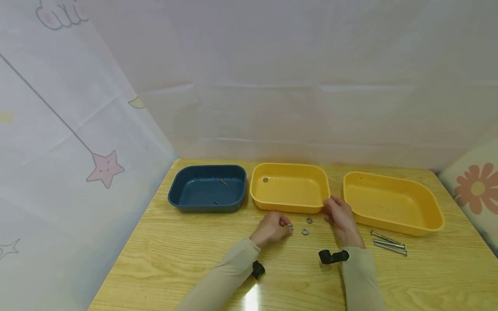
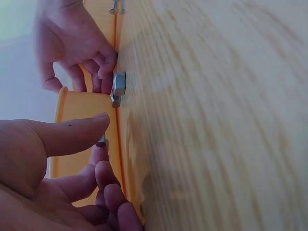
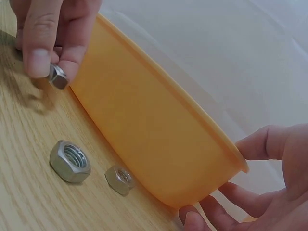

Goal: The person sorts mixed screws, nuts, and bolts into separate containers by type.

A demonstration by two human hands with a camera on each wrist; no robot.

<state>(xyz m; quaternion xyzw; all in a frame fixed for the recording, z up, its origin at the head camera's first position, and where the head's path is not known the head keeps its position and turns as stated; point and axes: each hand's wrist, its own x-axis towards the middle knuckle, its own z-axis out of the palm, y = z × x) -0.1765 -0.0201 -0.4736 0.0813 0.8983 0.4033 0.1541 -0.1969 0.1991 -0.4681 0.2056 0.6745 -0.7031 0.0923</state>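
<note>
My left hand (image 1: 271, 227) pinches a steel hex nut (image 3: 58, 77) between thumb and fingertips, just in front of the middle yellow bin (image 1: 289, 207). Two more hex nuts (image 1: 305, 231) (image 3: 119, 180) lie on the table between my hands, close to that bin's front wall. At the bin's right front corner, my right hand (image 1: 340, 217) grips it, with the thumb on the rim and fingers curled at the lower edge, as the right wrist view shows. Inside the middle bin, one nut (image 1: 265, 179) rests near the back left.
To the left stands a dark blue bin (image 1: 210, 208) holding a few small screws (image 1: 224, 182). A second yellow bin (image 1: 393, 223) sits at the right, with several long bolts (image 1: 390, 245) on the wooden table (image 1: 303, 285) before it. Behind the bins hangs a pale cloth (image 1: 311, 121).
</note>
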